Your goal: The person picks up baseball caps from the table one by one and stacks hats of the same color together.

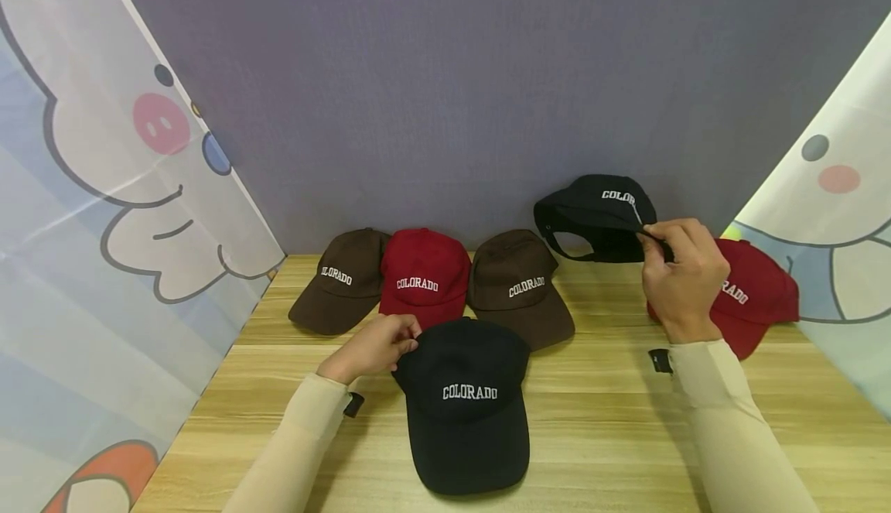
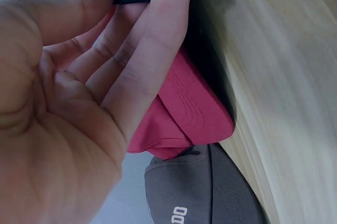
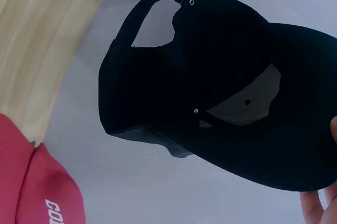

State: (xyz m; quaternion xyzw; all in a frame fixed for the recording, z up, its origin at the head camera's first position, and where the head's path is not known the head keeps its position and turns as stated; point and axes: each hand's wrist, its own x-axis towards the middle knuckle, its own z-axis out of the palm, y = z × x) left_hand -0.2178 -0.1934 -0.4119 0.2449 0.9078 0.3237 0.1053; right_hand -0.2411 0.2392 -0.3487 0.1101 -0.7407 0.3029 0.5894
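Clearly our right hand pinches the brim of a black cotton baseball cap with white COLORADO letters and holds it up in the air, over the far right part of the light wooden table. In the right wrist view we see the inside of this lifted cap, with its back strap and small metal eyelets, and only the fingertips at the brim edge. The grip is thin, so the cap can slip and fall onto the dark red cotton cap that lies just beside and below our hand.

Our left hand rests at the back edge of a second black COLORADO cap, which lies flat on the table close to us. In the left wrist view the fingers are almost straight and the thumb touches the dark cloth; we think it is a light pinch, but the view is too close to be sure.

Behind this cap stand three more caps in a row: a brown one, a red one and another brown one. The red brim lies directly under our left fingers. If we pull the near cap carelessly, we can drag or push this row out of order.
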